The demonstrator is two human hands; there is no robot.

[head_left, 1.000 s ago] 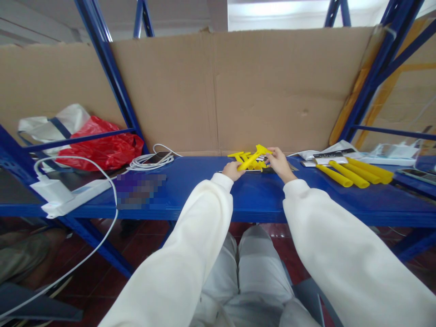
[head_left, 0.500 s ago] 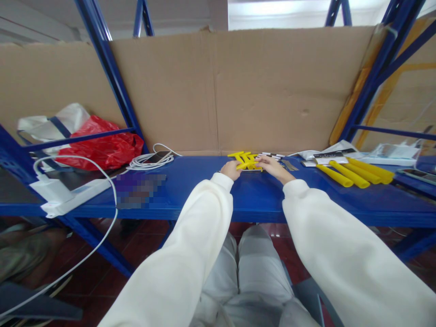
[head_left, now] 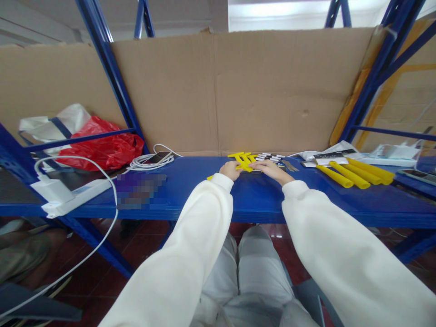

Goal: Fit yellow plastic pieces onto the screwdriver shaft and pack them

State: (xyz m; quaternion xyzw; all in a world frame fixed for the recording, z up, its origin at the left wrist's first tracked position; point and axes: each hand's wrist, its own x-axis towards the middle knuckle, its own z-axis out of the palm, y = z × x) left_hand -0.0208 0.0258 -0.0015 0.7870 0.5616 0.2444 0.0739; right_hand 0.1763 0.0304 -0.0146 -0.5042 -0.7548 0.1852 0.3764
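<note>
Both my hands rest on the blue shelf in front of me. My left hand is curled round a yellow plastic piece that pokes out past my wrist. My right hand lies low and flat, fingers reaching toward the small pile of yellow T-shaped pieces and touching its near edge. Whether it grips one I cannot make out. Just behind my right hand lie several small black-and-white strips.
Yellow tubes and papers lie to the right. A phone with coiled white cable, a red bag and a white power strip sit left. Cardboard backs the shelf between blue uprights.
A second ago my hands held a yellow piece raised above the pile. They have lowered it to the shelf, and my right hand has flattened out.
</note>
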